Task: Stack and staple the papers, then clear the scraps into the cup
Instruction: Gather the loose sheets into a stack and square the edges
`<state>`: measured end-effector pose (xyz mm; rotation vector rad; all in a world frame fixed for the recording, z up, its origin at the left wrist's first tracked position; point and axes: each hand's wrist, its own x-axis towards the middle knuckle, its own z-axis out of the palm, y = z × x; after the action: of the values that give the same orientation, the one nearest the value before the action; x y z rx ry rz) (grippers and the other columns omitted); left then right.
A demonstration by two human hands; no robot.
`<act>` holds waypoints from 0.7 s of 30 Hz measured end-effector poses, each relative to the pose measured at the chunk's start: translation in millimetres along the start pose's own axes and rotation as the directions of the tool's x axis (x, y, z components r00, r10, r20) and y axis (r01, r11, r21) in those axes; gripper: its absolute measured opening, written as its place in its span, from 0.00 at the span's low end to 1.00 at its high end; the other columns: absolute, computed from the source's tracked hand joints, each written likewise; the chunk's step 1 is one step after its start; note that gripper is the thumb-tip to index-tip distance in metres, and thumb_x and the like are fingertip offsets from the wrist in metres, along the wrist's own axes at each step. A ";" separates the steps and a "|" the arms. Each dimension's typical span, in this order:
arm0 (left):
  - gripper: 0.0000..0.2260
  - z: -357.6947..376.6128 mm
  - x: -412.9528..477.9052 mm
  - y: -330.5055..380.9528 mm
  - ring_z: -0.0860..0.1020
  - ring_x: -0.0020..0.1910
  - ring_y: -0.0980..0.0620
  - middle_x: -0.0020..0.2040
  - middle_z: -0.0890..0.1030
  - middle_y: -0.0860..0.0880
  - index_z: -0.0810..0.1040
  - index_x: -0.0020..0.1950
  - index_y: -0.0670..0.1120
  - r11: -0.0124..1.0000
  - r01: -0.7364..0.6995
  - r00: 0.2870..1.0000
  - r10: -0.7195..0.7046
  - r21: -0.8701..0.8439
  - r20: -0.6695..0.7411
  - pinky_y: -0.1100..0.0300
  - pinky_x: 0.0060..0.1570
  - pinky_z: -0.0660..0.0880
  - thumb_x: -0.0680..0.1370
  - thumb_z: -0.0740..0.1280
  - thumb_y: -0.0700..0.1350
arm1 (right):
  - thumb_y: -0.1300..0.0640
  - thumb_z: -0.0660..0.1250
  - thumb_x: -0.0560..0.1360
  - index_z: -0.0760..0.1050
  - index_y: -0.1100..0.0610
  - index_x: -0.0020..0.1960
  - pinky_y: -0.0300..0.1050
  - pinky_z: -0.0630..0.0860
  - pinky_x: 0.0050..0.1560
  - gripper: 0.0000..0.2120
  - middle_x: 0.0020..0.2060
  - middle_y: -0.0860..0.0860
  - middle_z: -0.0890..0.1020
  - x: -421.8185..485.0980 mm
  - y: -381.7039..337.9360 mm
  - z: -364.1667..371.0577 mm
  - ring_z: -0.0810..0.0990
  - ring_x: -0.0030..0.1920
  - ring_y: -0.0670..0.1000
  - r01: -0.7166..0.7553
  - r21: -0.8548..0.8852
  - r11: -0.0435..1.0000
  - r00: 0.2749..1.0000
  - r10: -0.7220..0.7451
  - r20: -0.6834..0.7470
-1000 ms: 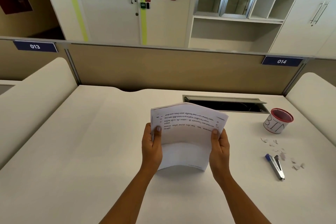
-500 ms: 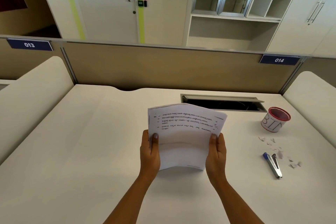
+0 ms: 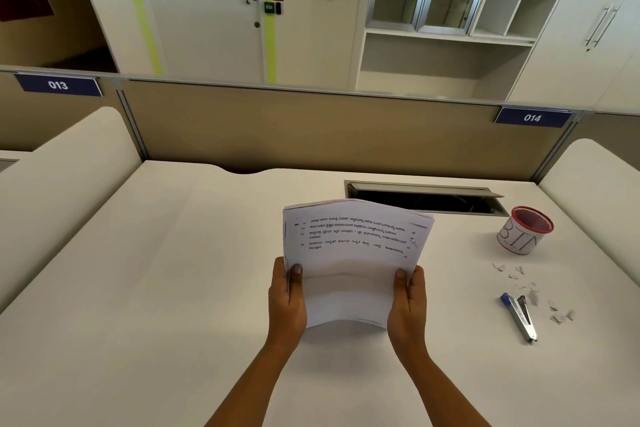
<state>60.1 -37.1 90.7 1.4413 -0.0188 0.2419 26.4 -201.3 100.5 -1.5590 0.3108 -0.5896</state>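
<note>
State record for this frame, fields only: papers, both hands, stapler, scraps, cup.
papers: one stack, held over the desk, printed side facing the camera, bottom edge bowed
left hand: grips the stack's left edge, thumb on the front
right hand: grips the right edge, thumb on the front
stapler: lying on the desk to the right, untouched
scraps: scattered on the desk between cup and stapler, some right of the stapler
cup: upright, red rim, marked BIN, right rear; contents cannot be told
</note>
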 end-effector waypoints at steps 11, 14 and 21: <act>0.06 -1.5 -0.2 -1.3 0.78 0.45 0.54 0.48 0.78 0.56 0.71 0.51 0.58 0.999 0.001 1.000 -0.001 0.040 0.004 0.57 0.42 0.79 0.81 0.56 0.49 | 0.61 0.52 0.82 0.68 0.64 0.57 0.31 0.76 0.40 0.10 0.46 0.53 0.76 -2.6 2.7 -1.3 0.76 0.40 0.37 -0.015 0.020 1.000 1.000 0.015 0.008; 0.05 -0.2 -0.2 2.0 0.78 0.45 0.56 0.50 0.78 0.54 0.70 0.52 0.55 1.000 -0.008 1.000 0.008 0.018 0.013 0.60 0.42 0.78 0.79 0.56 0.50 | 0.61 0.52 0.82 0.69 0.63 0.57 0.31 0.76 0.41 0.10 0.47 0.53 0.77 -1.6 4.0 -2.6 0.76 0.40 0.38 -0.020 0.021 1.000 1.000 0.020 0.000; 0.06 1.4 -5.1 -2.5 0.77 0.42 0.60 0.51 0.77 0.49 0.70 0.53 0.51 1.000 0.000 1.000 0.000 0.008 0.005 0.66 0.37 0.76 0.80 0.55 0.47 | 0.59 0.52 0.83 0.69 0.61 0.56 0.34 0.77 0.41 0.09 0.47 0.54 0.77 -4.4 11.2 -4.5 0.76 0.41 0.41 -0.044 0.007 0.999 0.999 0.044 0.008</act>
<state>55.8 -39.6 87.6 1.4502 -0.0220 0.2385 22.1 -203.7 88.6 -1.5437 0.3363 -0.5500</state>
